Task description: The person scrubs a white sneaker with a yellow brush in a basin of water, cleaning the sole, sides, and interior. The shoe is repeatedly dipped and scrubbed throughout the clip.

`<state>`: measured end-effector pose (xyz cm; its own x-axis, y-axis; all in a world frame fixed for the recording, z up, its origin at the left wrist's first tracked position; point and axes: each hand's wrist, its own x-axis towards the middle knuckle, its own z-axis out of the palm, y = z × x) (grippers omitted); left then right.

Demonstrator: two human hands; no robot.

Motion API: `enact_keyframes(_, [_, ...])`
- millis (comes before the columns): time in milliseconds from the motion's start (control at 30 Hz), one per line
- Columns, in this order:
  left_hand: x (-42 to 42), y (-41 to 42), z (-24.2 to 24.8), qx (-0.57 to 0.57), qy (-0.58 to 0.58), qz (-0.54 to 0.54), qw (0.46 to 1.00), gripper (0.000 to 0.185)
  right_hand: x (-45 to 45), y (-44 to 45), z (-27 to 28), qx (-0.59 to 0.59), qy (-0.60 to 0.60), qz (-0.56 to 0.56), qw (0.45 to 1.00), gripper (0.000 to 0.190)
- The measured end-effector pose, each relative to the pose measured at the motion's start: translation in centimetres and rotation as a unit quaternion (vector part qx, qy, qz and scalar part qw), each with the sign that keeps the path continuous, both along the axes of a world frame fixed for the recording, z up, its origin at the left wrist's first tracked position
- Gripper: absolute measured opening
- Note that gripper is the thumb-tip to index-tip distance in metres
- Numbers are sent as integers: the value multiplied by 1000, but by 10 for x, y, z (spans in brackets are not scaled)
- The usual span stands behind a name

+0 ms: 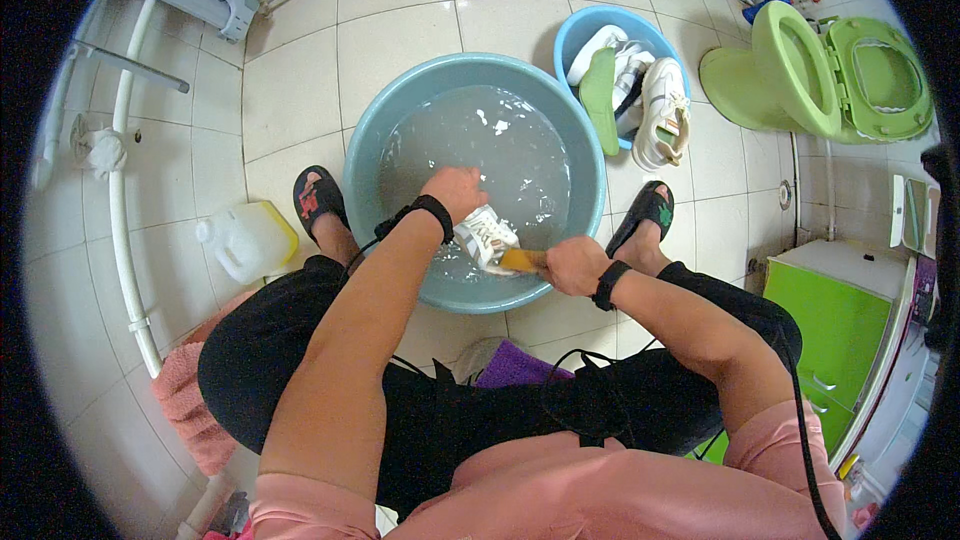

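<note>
A large blue-green plastic basin (364, 136) of murky water (480, 135) stands on the floor between my feet. Over its near side my left hand (454, 191) grips a wet white lace-up sneaker (484, 236) by one end. My right hand (577, 266) is closed around a yellowish brush (523, 260), whose front part touches the sneaker's near end. The brush's bristles cannot be made out. Both hands are above the water, close to the basin's near rim.
A smaller blue basin (571, 24) at the right holds shoes and a green insole (598, 94); a white sneaker (661, 116) leans on its rim. Around stand a green toilet (750, 90), a plastic jug (251, 240), a green cabinet (825, 315) and a white wall pipe (124, 202).
</note>
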<state>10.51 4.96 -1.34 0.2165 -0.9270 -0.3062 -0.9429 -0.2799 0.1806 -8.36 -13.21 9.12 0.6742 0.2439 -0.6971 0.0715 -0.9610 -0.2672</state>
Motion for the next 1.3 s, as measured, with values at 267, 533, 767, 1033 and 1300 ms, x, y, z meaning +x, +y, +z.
enact_keyframes(267, [0, 6, 1, -8, 49, 92, 995, 20, -4, 17, -6, -25, 7, -67, 997, 30])
enact_keyframes(533, [-14, 5, 7, 34, 80, 130, 988, 19, -12, 16, -18, 105, 74, -207, 970, 37])
enact_keyframes(767, [-17, 5, 10, 15, 72, 68, 995, 21, -13, 12, -10, -82, 15, 1, 997, 30])
enact_keyframes(1033, [-16, 10, 35, 8, 19, 7, 1000, 15, -30, 19, -16, -39, -26, -54, 997, 38])
enact_keyframes(1300, [-18, 7, 34, 39, 17, 36, 998, 18, -17, 35, -42, 226, 93, -313, 918, 36])
